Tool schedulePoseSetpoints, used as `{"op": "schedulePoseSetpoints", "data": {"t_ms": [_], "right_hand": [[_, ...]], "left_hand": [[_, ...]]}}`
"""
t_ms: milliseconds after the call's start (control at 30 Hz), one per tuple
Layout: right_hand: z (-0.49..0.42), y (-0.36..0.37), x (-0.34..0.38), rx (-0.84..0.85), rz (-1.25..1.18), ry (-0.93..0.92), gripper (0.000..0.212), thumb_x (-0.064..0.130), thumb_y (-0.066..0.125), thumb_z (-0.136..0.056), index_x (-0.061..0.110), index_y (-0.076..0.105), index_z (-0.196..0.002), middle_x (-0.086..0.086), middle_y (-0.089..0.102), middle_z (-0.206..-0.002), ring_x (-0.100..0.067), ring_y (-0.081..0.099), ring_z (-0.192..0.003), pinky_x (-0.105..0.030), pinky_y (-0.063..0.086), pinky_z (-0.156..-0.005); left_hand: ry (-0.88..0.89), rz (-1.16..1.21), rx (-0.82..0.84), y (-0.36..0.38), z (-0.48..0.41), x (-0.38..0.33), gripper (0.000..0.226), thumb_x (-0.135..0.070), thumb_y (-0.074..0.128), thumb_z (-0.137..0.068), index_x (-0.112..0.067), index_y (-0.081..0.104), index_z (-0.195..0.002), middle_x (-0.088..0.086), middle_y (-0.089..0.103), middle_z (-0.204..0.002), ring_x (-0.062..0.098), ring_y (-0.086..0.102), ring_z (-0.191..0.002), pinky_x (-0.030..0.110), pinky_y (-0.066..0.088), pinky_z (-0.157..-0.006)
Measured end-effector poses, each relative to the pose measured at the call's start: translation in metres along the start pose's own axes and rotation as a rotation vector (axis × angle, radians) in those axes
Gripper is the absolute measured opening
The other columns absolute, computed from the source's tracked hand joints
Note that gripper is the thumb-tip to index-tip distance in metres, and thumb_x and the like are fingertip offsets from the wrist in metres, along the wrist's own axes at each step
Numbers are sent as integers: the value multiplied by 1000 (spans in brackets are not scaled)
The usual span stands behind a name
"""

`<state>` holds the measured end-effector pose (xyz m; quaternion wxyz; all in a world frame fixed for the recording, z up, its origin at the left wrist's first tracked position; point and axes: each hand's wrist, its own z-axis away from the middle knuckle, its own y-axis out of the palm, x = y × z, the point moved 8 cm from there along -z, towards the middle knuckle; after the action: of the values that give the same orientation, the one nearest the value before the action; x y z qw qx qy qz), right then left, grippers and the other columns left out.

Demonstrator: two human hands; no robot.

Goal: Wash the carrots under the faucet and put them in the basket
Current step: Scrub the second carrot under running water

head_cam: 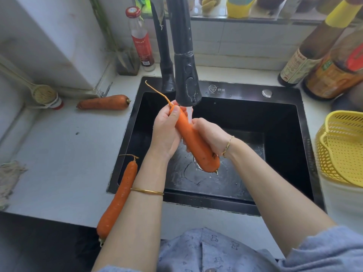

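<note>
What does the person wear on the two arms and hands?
Both the left hand and the right hand are bare, no gloves. The left wrist has a thin plain gold bangle; the right wrist has a thin twisted gold bracelet. A blue-grey sleeve ends near the right elbow.

Pretty cramped kitchen corner tbh. White desk (pixel 59 154) runs from 9 round to 6 o'clock, with a black sink (pixel 245 91) sunk in dead centre. White tiled wall (pixel 235 46) at 12, and above it a dark ledge (pixel 255 20) crowded with containers, daylight coming in up there. Sauce bottles (pixel 300 63) at 2 o'clock, a red-labelled clear bottle (pixel 141 42) at 11, a plain white wall block (pixel 49 36) at 10.
</note>
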<state>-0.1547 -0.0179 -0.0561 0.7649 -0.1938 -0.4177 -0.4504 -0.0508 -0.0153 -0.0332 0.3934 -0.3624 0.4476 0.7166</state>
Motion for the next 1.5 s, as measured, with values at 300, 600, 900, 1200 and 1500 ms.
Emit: {"op": "schedulePoseSetpoints", "data": {"t_ms": [300, 600, 900, 1200, 1500], "right_hand": [[4, -48, -4, -379, 112, -98, 24, 3, 37, -87, 10, 54, -70, -6, 60, -67, -18, 57, -58, -27, 48, -56], [-3, -15, 37, -316, 574, -229, 34, 19, 38, -96, 11, 45, -64, -4, 47, -64, -19, 43, -59, -34, 39, -62], [8, -12, 20, -104, 347, -177, 23, 31, 51, -97, 11, 62, -92, -7, 66, -88, -22, 64, -82, -41, 52, -80], [7, -23, 6, -133, 135, -168, 15, 26, 57, -91, 25, 71, -98, -3, 72, -90, -17, 66, -81, -38, 54, -81], [-3, -8, 5, -81, 73, -74, 15, 32, 58, -76, 17, 56, -76, 0, 59, -74, -16, 55, -70, -35, 46, -72]], "left_hand": [[-12, 70, -70, -15, -4, 0, 28, -22, 42, -105, -11, 54, -128, 8, 62, -115, 18, 66, -100, 53, 53, -93], [-41, 238, -103, -23, -4, 3, 23, -18, 40, -106, -6, 54, -119, 13, 66, -106, 16, 68, -86, 36, 56, -87], [-59, 414, -85, -19, -8, 9, 18, -23, 43, -104, -11, 53, -113, 10, 64, -102, 15, 67, -76, 32, 54, -75], [-18, -67, 24, 5, -6, 4, 36, -20, 39, -106, -8, 42, -140, 14, 61, -122, 18, 70, -101, 34, 58, -83], [-14, 5, -12, -3, -5, 4, 41, -21, 39, -106, -6, 40, -143, 17, 60, -125, 22, 66, -110, 37, 56, -93]]}}
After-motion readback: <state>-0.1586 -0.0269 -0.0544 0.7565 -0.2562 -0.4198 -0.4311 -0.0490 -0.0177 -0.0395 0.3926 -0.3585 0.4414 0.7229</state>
